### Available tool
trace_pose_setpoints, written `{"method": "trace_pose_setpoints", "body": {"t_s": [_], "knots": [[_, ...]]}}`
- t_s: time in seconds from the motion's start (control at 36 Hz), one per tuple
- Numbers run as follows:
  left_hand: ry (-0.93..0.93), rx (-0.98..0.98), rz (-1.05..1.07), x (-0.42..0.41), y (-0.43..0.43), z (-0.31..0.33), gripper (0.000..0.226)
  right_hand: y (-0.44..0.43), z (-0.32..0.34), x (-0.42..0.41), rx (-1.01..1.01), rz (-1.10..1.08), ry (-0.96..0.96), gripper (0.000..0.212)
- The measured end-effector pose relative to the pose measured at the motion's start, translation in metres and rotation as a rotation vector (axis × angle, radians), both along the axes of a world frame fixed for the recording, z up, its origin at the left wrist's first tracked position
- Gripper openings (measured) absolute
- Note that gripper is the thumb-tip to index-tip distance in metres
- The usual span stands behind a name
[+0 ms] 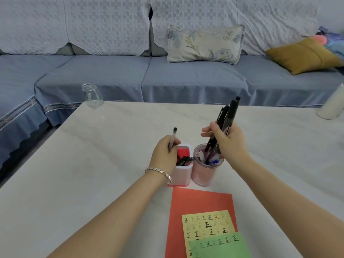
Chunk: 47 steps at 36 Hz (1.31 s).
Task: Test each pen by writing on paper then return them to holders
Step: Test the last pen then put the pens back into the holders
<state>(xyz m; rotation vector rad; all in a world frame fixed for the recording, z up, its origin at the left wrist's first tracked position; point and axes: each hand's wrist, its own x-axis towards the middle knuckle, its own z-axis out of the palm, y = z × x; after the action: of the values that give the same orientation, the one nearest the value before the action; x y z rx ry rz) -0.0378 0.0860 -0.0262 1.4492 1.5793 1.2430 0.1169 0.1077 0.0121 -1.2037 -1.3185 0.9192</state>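
Two holders stand mid-table: a square white and pink holder (183, 175) with dark pens inside, and a round pink holder (202, 175) with several pens. My left hand (164, 155) grips a clear pen (172, 137) with a black cap, upright over the square holder. My right hand (228, 142) grips a bundle of black markers (230, 116), their lower ends inside the round holder. In front lie a red sheet (195, 203), a yellow paper (204, 226) and a green paper (223, 246), both marked with written characters.
A glass jar (92, 95) stands at the table's far left corner. A white cylinder (333, 105) sits at the far right edge. Behind the pale table (93, 164) runs a blue sofa with cushions (204, 44).
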Motion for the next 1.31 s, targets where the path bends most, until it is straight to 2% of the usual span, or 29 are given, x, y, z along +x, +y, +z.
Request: {"method": "trace_pose_setpoints", "body": {"t_s": [0.06, 0.14, 0.22, 0.28, 0.33, 0.39, 0.47, 0.58, 0.64, 0.69, 0.75, 0.81, 0.86, 0.92, 1.0, 1.06, 1.17, 1.31], "knots": [[-0.009, 0.016, 0.021, 0.0, 0.0, 0.002, 0.025, 0.003, 0.003, 0.0, 0.0, -0.02, 0.024, 0.007], [-0.122, 0.065, 0.019, -0.001, -0.005, 0.009, 0.026, 0.005, 0.003, -0.001, -0.035, -0.003, 0.072, 0.001], [-0.192, 0.059, 0.033, -0.002, -0.008, 0.01, 0.033, 0.005, -0.003, -0.001, -0.076, 0.023, 0.041, 0.016], [-0.17, 0.055, 0.042, -0.003, -0.009, 0.007, 0.035, 0.003, -0.004, 0.001, -0.099, 0.041, 0.028, 0.021], [-0.06, 0.079, 0.02, -0.003, -0.013, 0.007, 0.031, 0.002, -0.003, 0.003, -0.101, 0.053, 0.049, 0.026], [0.127, 0.128, -0.035, -0.003, -0.017, 0.004, 0.027, 0.0, -0.005, 0.004, -0.058, 0.03, -0.001, 0.033], [0.457, 0.091, -0.147, -0.002, -0.02, -0.004, 0.041, -0.005, -0.01, 0.006, 0.046, -0.027, -0.102, 0.049], [0.634, -0.006, -0.157, 0.002, -0.021, -0.006, 0.047, -0.011, -0.013, 0.01, 0.187, -0.073, -0.231, 0.064], [0.64, -0.037, -0.166, 0.005, -0.021, -0.005, 0.049, -0.011, -0.015, 0.01, 0.21, -0.09, -0.292, 0.053], [0.59, -0.066, -0.179, 0.007, -0.022, -0.005, 0.051, -0.006, -0.016, 0.007, 0.197, -0.127, -0.361, 0.028], [0.543, -0.066, -0.171, 0.007, -0.023, -0.004, 0.052, 0.001, -0.017, 0.004, 0.06, -0.139, -0.331, 0.011], [0.501, -0.054, -0.164, 0.006, -0.023, -0.004, 0.052, 0.006, -0.014, 0.002, -0.127, -0.138, -0.254, 0.024], [0.461, -0.043, -0.161, 0.004, -0.023, -0.005, 0.052, 0.009, -0.009, 0.004, -0.228, -0.128, -0.277, 0.031], [0.43, -0.031, -0.154, 0.004, -0.024, -0.006, 0.05, 0.012, -0.005, 0.007, -0.267, -0.097, -0.293, 0.029], [0.417, -0.026, -0.15, 0.005, -0.025, -0.008, 0.049, 0.014, -0.004, 0.011, -0.341, -0.069, -0.169, 0.015], [0.412, -0.028, -0.153, 0.005, -0.025, -0.008, 0.048, 0.011, -0.004, 0.01, -0.312, -0.08, -0.095, 0.008], [0.421, -0.034, -0.159, 0.005, -0.023, -0.008, 0.048, 0.003, -0.001, 0.003, -0.171, -0.081, 0.011, 0.013], [0.459, -0.047, -0.152, 0.007, -0.024, -0.006, 0.047, 0.011, -0.001, -0.01, -0.14, -0.034, -0.06, 0.011]]}}
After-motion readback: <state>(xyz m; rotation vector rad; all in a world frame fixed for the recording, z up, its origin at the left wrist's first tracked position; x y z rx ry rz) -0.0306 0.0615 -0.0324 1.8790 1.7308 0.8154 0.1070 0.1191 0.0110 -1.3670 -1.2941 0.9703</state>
